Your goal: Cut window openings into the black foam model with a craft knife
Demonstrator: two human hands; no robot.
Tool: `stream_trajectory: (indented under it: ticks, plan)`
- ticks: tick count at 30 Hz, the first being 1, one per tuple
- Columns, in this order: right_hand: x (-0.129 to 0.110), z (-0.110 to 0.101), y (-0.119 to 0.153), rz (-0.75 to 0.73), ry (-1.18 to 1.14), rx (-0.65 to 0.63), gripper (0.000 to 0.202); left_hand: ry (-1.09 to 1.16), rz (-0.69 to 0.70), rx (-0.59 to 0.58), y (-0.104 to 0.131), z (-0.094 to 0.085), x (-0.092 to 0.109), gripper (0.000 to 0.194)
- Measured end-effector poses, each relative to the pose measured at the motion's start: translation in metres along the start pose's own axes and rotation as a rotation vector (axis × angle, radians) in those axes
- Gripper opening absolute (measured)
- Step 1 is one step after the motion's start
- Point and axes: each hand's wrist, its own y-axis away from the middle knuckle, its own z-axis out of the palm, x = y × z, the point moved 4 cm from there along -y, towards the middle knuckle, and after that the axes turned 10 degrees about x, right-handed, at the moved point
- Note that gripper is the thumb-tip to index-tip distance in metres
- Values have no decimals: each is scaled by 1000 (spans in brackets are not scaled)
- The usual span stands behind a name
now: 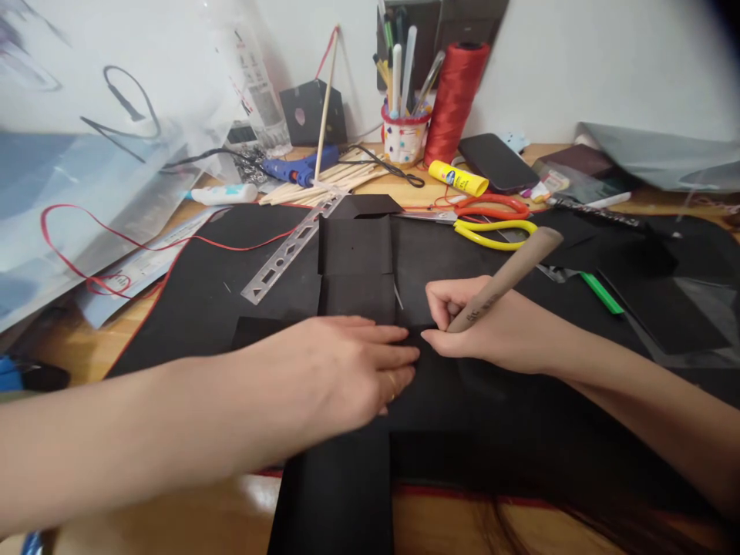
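Note:
My left hand (364,366) lies flat across a folded black paper cutout (355,243), fingers stretched out and pressing it against the dark mat. A ring shows on one finger. In my right hand (491,327) is a grey-brown marker pen (512,274), gripped in a writing hold. Its tip points down at the black paper just right of my left fingertips and is hidden by my fingers. The cutout has creased panels running away from me, and a long strip of it reaches over the near edge of the mat. Beyond my left hand rests a clear stencil ruler (283,258).
Scissors with red and yellow handles (497,233) lie beyond my right hand. Further back are a glue stick (459,179), a blue glue gun (301,166), wooden sticks (347,179), a pen cup (405,135), a red thread spool (456,104) and a phone (498,163). Red ribbon (144,245) curls at left.

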Motion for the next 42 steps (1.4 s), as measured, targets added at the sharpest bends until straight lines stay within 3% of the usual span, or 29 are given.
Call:
stream_trajectory:
  ticks: [3, 8, 18, 24, 35, 42]
  plan:
    - [4, 2, 2, 36, -70, 14, 20, -39, 54, -52, 0, 7, -15, 28]
    - [3, 3, 4, -25, -53, 105, 22, -48, 63, -46, 3, 17, -18, 30]
    - [2, 5, 0, -175, -51, 4, 24, -65, 88, -29, -2, 15, -18, 30]
    - [4, 4, 0, -221, -25, 7, 25, -24, 98, 54, -2, 16, -18, 28]
    - [3, 5, 1, -213, 31, 75, 25, -13, 68, 8, -2, 16, -17, 28]
    - [3, 6, 6, -73, 42, 199, 26, -16, 60, 18, 0, 19, -16, 30]
